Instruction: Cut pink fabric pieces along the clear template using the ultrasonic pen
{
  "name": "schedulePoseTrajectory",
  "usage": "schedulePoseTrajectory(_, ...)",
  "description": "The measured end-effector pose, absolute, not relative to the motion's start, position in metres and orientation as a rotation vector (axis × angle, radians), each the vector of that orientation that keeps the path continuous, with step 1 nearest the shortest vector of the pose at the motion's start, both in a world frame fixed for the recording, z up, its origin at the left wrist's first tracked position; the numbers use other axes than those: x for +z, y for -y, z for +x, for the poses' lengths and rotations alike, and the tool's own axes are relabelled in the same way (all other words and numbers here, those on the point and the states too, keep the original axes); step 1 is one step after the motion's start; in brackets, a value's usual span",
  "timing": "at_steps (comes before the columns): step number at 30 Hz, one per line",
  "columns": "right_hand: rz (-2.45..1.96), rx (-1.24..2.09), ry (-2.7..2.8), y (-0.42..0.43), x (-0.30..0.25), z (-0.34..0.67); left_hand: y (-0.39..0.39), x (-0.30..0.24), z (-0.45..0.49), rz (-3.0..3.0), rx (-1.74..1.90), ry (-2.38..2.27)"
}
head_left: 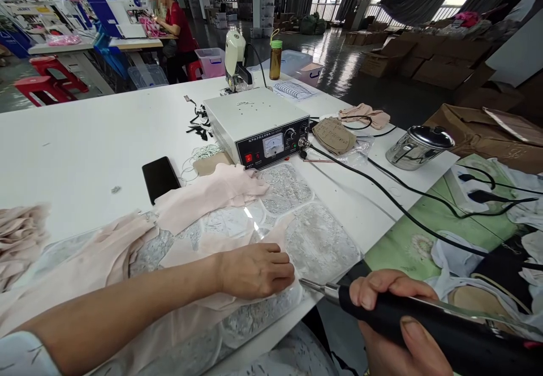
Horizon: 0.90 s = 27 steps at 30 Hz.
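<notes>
My left hand (257,270) lies over a pale pink fabric piece (275,232) on a scratched clear mat (324,240), fingers curled down onto the cloth. What the fingertips pinch is hidden beneath the knuckles. In my right hand (394,308) is a black handheld ultrasonic tool (382,311), fingers wrapped round its barrel. Its metal tip points left, close to my left knuckles and the fabric's edge; I cannot tell whether it touches the cloth. More pink fabric pieces (212,195) lie farther back, with others (85,266) to the left under my forearm.
A control box (274,144) with a dial stands behind the mat, its black cable (382,192) running right. A phone (161,178), a glass jar (418,147), a drink bottle (275,59) and a fabric heap (21,240) are on the table. A person (178,22) sits at a sewing machine.
</notes>
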State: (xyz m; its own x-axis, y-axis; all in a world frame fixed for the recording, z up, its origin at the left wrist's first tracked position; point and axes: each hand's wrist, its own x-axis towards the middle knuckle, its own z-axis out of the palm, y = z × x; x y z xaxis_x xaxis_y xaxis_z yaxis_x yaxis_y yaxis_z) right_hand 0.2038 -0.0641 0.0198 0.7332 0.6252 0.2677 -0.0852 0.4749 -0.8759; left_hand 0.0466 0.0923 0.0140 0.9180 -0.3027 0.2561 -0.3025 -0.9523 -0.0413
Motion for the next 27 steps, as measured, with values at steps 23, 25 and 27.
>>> schedulePoseTrajectory(23, -0.982, 0.485, 0.705, 0.0625, 0.0247, 0.2017, -0.0921, 0.0164, 0.0466, -3.058, -0.482, -0.5)
schedulePoseTrajectory(25, -0.967, 0.474, 0.747, 0.0613, 0.0243, 0.2026, -0.0923, 0.0164, 0.0466, -3.059, -0.48, -0.503)
schedulePoseTrajectory(27, -0.952, 0.473, 0.785, 0.0607, 0.0244, 0.2037, -0.0924, 0.0159, 0.0465, -3.059, -0.473, -0.499)
